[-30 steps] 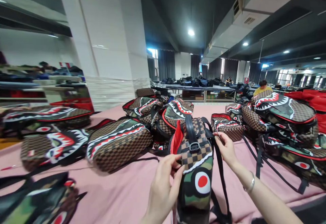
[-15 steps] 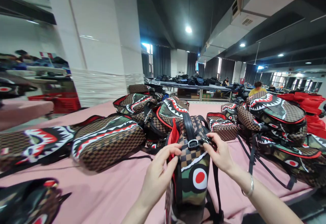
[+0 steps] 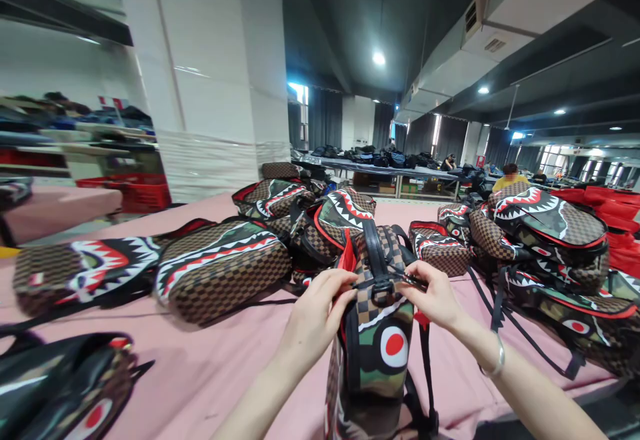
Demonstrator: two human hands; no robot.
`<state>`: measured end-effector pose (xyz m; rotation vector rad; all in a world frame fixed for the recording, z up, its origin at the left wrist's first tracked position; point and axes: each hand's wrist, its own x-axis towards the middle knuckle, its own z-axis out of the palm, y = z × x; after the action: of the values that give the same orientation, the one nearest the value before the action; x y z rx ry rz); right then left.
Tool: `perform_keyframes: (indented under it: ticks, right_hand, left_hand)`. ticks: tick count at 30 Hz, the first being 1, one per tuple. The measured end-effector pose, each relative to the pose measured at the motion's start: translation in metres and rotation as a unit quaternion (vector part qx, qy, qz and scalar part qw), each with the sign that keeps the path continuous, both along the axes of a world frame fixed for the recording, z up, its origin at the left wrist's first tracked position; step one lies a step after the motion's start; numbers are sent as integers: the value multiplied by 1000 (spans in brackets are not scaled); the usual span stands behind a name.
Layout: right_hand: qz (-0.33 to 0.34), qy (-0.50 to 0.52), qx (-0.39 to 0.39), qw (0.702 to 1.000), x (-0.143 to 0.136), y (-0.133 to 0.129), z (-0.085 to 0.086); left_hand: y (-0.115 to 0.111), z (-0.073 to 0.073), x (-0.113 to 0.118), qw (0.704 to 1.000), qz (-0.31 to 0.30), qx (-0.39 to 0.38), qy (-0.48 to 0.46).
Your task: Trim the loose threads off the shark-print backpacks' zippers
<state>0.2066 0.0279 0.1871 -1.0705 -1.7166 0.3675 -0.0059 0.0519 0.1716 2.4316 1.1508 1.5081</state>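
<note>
Upright in front of me stands a backpack with brown check, a camouflage panel and a red-and-white eye patch. Its red lining shows along the left side. A black strap with a dark buckle runs down its upper part. My left hand is closed in a pinch on the bag's left edge, level with the buckle. On the other side, my right hand pinches a thin dark part of the bag beside the buckle; fingers partly hide it. A silver bangle is on the right wrist.
The bags lie on a pink-covered table. Several matching bags lie to the left and behind, with another pile at right. A dark bag sits at near left. A white pillar rises behind the table.
My view has shifted slightly left, so the surroundings sit further right. The silvery buckle now looks dark and tilted. Both hands stay at the bag's upper sides, and a red bit shows below the right hand.
</note>
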Motion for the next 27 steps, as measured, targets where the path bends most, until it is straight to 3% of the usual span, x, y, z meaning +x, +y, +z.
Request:
perform_keyframes:
  ticks: [4, 8, 11, 16, 27]
  right_hand:
    - [-44, -49, 5, 998, 6, 1, 0]
    - [-59, -79, 13, 995, 4, 0, 5]
    - [-47, -77, 19, 996, 2, -1, 7]
    - [-29, -115, 32, 992, 5, -1, 9]
    - [40, -318, 92, 943, 8, 13, 45]
  left_hand:
    - [5, 12, 8, 993, 36, -3, 112]
    - [7, 12, 19, 975, 107, 52, 190]
    - [5, 5, 23, 981, 109, 88, 136]
    - [4, -2, 21, 997, 64, 38, 13]
    - [8, 3, 28, 998, 70, 3, 1]
